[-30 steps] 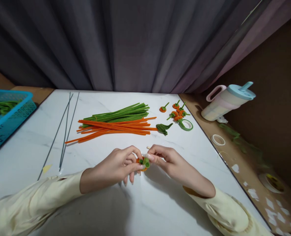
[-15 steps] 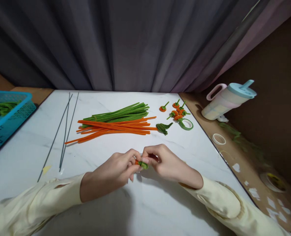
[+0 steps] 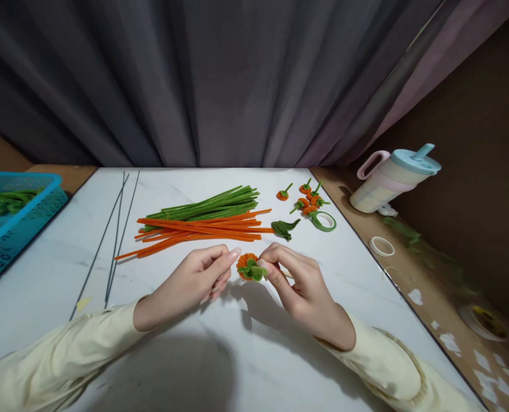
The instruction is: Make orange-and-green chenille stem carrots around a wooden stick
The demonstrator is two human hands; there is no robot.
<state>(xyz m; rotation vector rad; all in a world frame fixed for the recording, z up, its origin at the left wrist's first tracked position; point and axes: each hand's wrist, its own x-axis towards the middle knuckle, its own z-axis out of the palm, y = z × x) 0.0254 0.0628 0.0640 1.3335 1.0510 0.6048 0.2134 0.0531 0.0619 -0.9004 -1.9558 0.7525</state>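
My right hand [image 3: 299, 280] pinches a small orange pipe-cleaner fruit with a green leafy top [image 3: 249, 266] between thumb and fingertips. A thin pale stick-like bit shows by its palm; I cannot make out what it is. To the left, my left hand [image 3: 200, 272] is apart from the fruit, its fingers curled and thumb pressed to them, with nothing visible between. Beyond both hands lie green pipe cleaners [image 3: 211, 205] and orange pipe cleaners [image 3: 202, 228]. A dark green folded pipe-cleaner piece [image 3: 284, 229] lies at their right end.
Several similar orange fruits [image 3: 310, 197] sit at the back right beside green tape [image 3: 324, 221]. Thin dark wires [image 3: 115, 240] lie at left, near a blue basket [image 3: 48, 194] of green pieces. A lidded tumbler [image 3: 394, 180] and white tape [image 3: 382, 246] stand at right.
My left hand has let go of the fruit and drawn slightly left. The fruit, held in my right hand, has turned so its orange side and green top show. The view has shifted slightly.
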